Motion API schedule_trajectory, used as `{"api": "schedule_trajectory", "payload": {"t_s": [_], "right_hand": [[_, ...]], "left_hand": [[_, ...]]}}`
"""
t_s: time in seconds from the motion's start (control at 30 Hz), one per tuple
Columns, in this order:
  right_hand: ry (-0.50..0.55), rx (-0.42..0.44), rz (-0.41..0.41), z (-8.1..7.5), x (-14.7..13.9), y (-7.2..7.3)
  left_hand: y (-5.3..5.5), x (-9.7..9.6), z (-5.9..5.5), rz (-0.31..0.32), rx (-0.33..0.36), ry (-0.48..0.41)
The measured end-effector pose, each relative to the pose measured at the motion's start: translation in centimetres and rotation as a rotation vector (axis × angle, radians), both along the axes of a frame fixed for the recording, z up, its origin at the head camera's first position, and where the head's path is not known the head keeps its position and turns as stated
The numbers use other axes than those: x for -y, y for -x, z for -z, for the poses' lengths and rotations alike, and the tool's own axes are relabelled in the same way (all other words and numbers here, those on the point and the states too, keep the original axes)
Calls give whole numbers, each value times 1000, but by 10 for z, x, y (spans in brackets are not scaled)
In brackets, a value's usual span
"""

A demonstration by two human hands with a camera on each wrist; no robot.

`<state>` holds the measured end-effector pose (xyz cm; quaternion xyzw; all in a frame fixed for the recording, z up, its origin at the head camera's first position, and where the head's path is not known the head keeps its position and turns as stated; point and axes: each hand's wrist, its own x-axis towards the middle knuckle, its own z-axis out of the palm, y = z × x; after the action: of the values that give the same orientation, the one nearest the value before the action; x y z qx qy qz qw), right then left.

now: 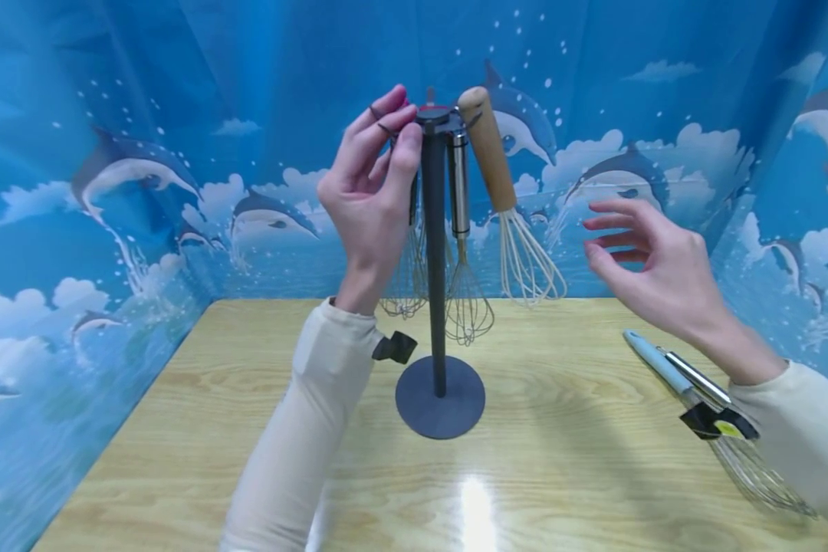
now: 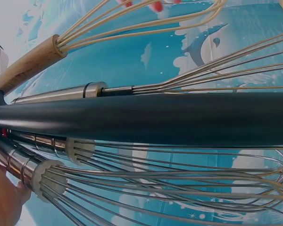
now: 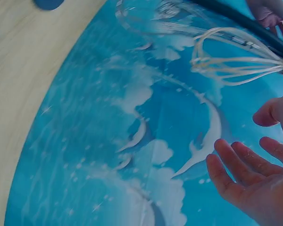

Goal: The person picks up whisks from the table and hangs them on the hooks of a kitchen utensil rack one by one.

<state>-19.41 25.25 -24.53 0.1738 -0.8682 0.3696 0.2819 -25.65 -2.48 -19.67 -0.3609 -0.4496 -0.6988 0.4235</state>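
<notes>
A dark stand (image 1: 435,253) with hooks rises from a round base (image 1: 441,410). My left hand (image 1: 372,172) is at its top, thumb and fingertips round the upper end of a metal-handled whisk (image 2: 28,165); the hooks partly hide the grip. Beside it hangs a second metal whisk with a pale collar (image 2: 80,148). On the stand's right side hang a slim steel whisk (image 1: 460,192) and a wooden-handled whisk (image 1: 493,153), which leans outward. My right hand (image 1: 652,264) is raised in the air right of the wooden-handled whisk, fingers loosely bent, touching nothing.
Two more whisks lie on the wood-grain table (image 1: 179,429) at the right, one with a light blue handle (image 1: 655,360), one with a metal handle (image 1: 697,377). They lie partly under my right forearm. A blue dolphin-print curtain (image 1: 303,69) surrounds the table.
</notes>
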Motion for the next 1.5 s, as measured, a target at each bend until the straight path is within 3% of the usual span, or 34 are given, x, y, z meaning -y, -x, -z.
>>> {"api": "schedule_trajectory", "payload": {"t_s": [0.3, 0.53, 0.67, 0.9, 1.0, 1.23, 1.5], "right_hand": [[-231, 63, 56, 22, -26, 7], [-506, 38, 52, 38, -50, 19], [-689, 69, 46, 48, -68, 25], [-915, 49, 27, 80, -92, 32], [-984, 88, 56, 95, -99, 30], [-1098, 317, 101, 128, -109, 15], [-1055, 518, 75, 144, -114, 4]], "left_hand": [[-3, -1, 1, 21, 16, -28], [-4, -4, 3, -44, -11, -6], [-4, -6, 4, -66, -23, -4], [-6, -10, 4, -80, -32, -7], [-6, -11, 4, -68, -37, -8], [-6, -11, 3, -66, -50, -14], [-5, -11, 3, -64, -47, -13]]}}
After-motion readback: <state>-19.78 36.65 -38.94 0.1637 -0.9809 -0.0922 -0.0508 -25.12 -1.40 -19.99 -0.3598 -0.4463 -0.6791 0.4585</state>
